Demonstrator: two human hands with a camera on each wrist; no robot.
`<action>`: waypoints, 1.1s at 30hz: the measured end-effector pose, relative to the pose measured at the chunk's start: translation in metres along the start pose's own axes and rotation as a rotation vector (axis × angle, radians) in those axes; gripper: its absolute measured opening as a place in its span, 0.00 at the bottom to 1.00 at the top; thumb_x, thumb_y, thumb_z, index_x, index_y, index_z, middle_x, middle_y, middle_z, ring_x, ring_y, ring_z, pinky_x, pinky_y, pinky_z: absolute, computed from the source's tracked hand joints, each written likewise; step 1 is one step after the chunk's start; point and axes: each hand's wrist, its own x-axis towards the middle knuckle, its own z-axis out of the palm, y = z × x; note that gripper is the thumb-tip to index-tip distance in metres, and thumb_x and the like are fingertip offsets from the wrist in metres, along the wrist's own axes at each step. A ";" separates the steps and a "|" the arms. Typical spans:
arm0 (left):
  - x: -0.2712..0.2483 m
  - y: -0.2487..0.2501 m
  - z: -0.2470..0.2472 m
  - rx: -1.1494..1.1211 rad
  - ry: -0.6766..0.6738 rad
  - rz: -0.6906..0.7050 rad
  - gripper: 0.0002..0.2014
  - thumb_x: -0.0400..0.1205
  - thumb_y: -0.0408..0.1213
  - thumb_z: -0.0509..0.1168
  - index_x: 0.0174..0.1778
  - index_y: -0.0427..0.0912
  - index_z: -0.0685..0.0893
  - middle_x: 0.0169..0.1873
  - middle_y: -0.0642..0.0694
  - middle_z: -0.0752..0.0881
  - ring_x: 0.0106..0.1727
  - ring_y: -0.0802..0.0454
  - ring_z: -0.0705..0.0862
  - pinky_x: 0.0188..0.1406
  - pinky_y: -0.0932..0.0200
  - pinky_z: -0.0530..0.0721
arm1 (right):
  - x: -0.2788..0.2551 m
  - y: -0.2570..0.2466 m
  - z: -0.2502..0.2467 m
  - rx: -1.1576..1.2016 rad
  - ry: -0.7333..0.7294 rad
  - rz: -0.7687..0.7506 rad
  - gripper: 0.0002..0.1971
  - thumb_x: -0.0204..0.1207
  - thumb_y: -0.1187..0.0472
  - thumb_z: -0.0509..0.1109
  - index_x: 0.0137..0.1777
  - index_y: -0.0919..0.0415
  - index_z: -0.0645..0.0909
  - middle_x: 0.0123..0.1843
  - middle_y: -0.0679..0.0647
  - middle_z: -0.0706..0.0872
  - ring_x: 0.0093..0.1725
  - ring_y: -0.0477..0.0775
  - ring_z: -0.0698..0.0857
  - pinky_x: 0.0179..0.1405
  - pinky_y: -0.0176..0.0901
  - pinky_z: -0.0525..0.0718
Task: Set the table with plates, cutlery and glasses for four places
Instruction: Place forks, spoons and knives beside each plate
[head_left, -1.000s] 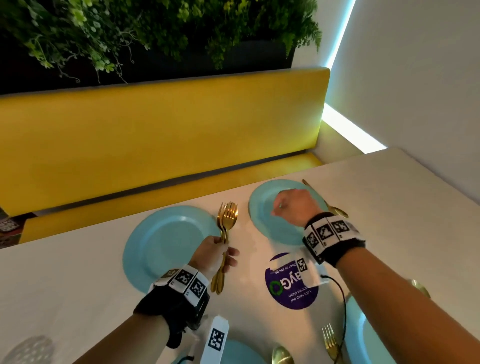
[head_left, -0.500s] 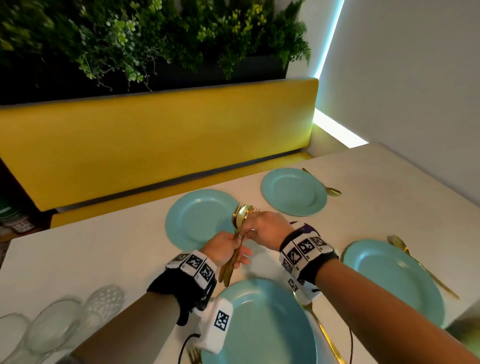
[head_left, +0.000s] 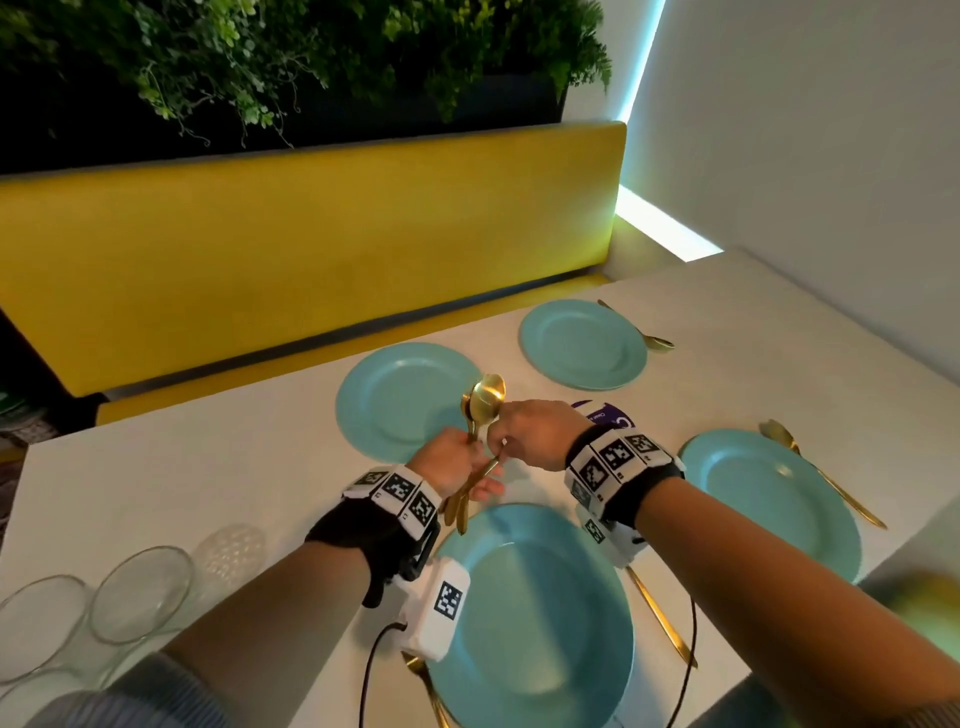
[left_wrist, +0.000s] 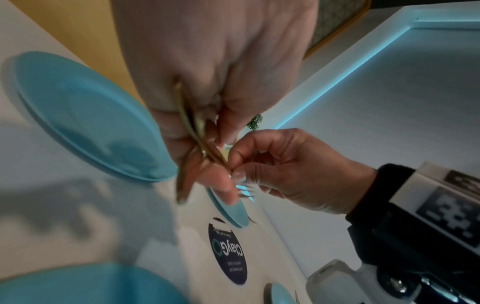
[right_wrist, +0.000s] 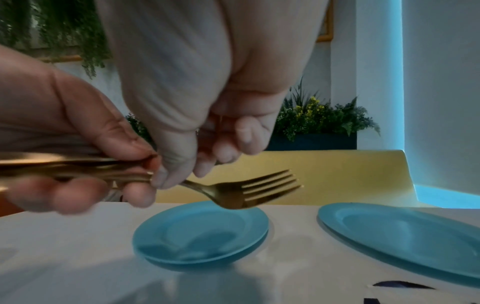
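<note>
We can't count the gold cutlery bundle (head_left: 475, 441): handles hidden inside left hand (head_left: 453, 462). Glasses (head_left: 78, 618) cut off at frame edge; near fork (head_left: 423, 680) mostly under wrist cam.

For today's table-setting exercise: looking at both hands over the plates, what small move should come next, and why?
Probably draw one piece free. The left hand grips the gold cutlery bundle, and the right hand pinches a handle in it. The far-left plate has no cutlery beside it, so it likely goes there.
</note>
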 end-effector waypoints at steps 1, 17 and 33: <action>0.006 0.003 -0.002 -0.001 0.063 0.012 0.13 0.88 0.28 0.49 0.38 0.36 0.72 0.34 0.39 0.81 0.23 0.49 0.83 0.18 0.64 0.79 | 0.005 0.006 -0.001 0.000 -0.012 0.018 0.11 0.81 0.55 0.62 0.57 0.52 0.84 0.61 0.53 0.80 0.62 0.54 0.78 0.51 0.44 0.73; 0.090 0.025 -0.066 -0.062 0.410 0.055 0.08 0.87 0.29 0.51 0.44 0.37 0.72 0.30 0.44 0.80 0.10 0.64 0.72 0.11 0.70 0.66 | 0.120 0.105 0.020 0.307 -0.019 0.688 0.17 0.81 0.53 0.62 0.34 0.64 0.74 0.43 0.58 0.81 0.47 0.56 0.80 0.43 0.40 0.74; 0.120 0.025 -0.076 -0.056 0.409 0.013 0.06 0.87 0.31 0.52 0.48 0.36 0.73 0.32 0.44 0.81 0.23 0.54 0.71 0.13 0.68 0.68 | 0.167 0.122 0.031 0.685 0.152 0.884 0.12 0.76 0.58 0.70 0.49 0.69 0.84 0.44 0.60 0.84 0.39 0.58 0.79 0.37 0.39 0.76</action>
